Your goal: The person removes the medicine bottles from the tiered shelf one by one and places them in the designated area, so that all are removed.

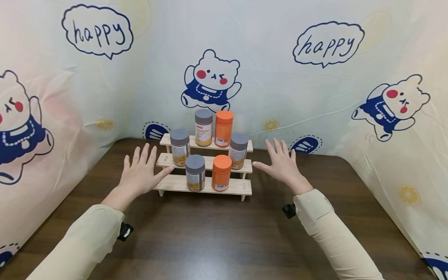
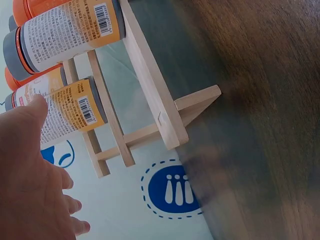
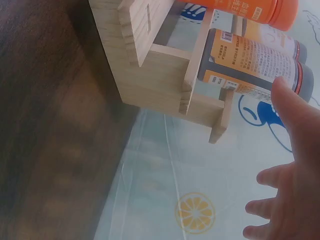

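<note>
A three-tier wooden stand (image 1: 168,182) holds several upright bottles. On the top tier are a grey-lidded bottle (image 1: 203,130) and an orange bottle (image 1: 224,130). Grey-lidded bottles stand at the left (image 1: 180,149) and right (image 1: 238,151) of the middle tier. The bottom tier bears another grey-lidded bottle (image 1: 195,175) beside an orange bottle (image 1: 221,175). My left hand (image 1: 140,173) is spread at the stand's left side, holding nothing. With fingers extended, my right hand (image 1: 281,165) hovers off the right side, also holding nothing; the right middle-tier bottle is nearest to it.
The stand sits toward the back of a dark brown wooden table (image 1: 210,237). Behind and on both sides hangs a pale cloth (image 1: 266,93) printed with bears and the word "happy". Each wrist carries a small black camera.
</note>
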`<state>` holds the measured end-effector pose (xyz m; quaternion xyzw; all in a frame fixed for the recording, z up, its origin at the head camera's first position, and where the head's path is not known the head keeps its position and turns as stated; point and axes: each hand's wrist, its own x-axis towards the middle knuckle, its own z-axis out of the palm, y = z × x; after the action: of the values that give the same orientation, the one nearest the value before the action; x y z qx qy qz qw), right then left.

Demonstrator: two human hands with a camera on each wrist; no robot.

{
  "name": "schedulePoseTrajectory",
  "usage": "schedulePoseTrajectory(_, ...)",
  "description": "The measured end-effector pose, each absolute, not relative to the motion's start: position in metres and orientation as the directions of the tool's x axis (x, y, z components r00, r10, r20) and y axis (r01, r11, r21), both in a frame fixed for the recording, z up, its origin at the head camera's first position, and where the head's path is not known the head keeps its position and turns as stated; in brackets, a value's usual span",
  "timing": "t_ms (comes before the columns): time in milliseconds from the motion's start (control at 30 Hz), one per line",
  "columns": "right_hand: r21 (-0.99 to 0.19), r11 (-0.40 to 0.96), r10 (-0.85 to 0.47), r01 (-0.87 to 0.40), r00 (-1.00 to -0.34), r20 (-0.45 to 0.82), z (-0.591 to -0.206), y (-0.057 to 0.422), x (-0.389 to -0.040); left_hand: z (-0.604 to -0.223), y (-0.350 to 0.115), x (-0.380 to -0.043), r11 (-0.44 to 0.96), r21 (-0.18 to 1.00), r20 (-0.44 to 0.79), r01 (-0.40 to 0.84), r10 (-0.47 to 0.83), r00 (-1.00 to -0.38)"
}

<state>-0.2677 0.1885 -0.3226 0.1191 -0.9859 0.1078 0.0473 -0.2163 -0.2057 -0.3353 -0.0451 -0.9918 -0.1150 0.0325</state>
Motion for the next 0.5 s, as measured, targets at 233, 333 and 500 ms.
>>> schedulePoseTrajectory(233,-0.188,0.951,-0.225,-0.247,-0.966,0.130,-0.3209,0.1906,-0.2681,-0.3348,-0.2052,-0.2173,0.970,0.218,0.085,0.107,0.090,-0.992)
schedulePoseTrajectory(333,-0.192,0.949,-0.227,-0.250,-0.965,0.133,-0.3194,0.1918,-0.2671,-0.3349,-0.2052,-0.2172,0.970,0.219,0.087,0.108,0.091,-0.992)
schedulePoseTrajectory(500,-0.215,0.937,-0.244,-0.274,-0.957,0.156,-0.3158,0.1928,-0.2665,-0.3358,-0.2068,-0.2158,0.964,0.238,0.116,0.121,0.095,-0.989)
